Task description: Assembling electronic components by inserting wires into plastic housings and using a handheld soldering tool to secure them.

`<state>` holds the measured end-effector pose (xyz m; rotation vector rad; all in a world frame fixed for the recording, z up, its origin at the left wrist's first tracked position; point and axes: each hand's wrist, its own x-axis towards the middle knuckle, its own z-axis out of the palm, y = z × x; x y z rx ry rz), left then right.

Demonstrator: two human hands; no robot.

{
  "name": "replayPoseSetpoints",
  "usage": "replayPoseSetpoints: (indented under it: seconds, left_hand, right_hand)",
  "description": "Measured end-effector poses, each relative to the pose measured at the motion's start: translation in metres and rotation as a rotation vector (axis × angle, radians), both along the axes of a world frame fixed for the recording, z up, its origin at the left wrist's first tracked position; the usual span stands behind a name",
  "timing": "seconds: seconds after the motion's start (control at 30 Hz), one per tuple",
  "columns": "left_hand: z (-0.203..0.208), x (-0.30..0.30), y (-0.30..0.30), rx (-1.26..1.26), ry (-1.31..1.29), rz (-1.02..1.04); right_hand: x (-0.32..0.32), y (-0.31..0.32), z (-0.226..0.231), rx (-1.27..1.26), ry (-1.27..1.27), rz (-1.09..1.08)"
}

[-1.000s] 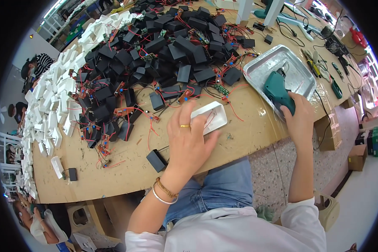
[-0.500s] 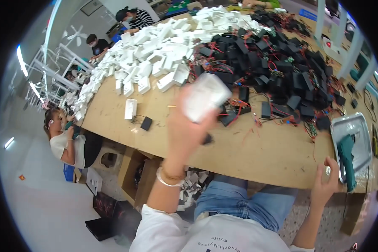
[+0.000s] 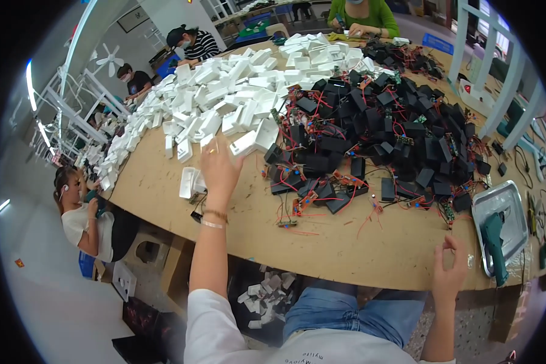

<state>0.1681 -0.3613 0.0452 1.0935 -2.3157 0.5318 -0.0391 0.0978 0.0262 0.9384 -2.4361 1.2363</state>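
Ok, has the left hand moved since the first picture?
Yes: judged against the tray, the left hand has gone left, away from it, to the edge of the white cases.

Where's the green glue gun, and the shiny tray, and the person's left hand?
Green glue gun (image 3: 494, 246): head view, on its green casing.
Shiny tray (image 3: 515, 227): head view, on its bare bottom beside the gun.
Left hand (image 3: 221, 170): head view, on its back.
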Motion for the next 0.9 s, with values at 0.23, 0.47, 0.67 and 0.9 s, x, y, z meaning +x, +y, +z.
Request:
replayPoseSetpoints:
  seconds: [0.23, 0.47, 0.67, 0.9]
  left_hand:
    - [-0.027, -0.03, -0.083, 0.483, 0.043, -0.364]
    - [0.056, -0.018, 0.022, 0.869, 0.834, -0.208]
    - [0.023, -0.064, 0.196, 2.138, 0.928, -0.959]
    - [-0.003, -0.118, 0.285, 2.331, 1.183, -0.778]
  right_hand:
    - [0.01, -0.016, 0.017, 0.002, 0.075, 0.096]
    - [-0.044, -0.027, 0.014, 0.173, 0.288, -0.092]
    - [-0.068, -0.046, 0.02, 0.488, 0.203, 0.056]
    - [-0.081, -0.051, -0.004, 0.441, 0.364, 0.148]
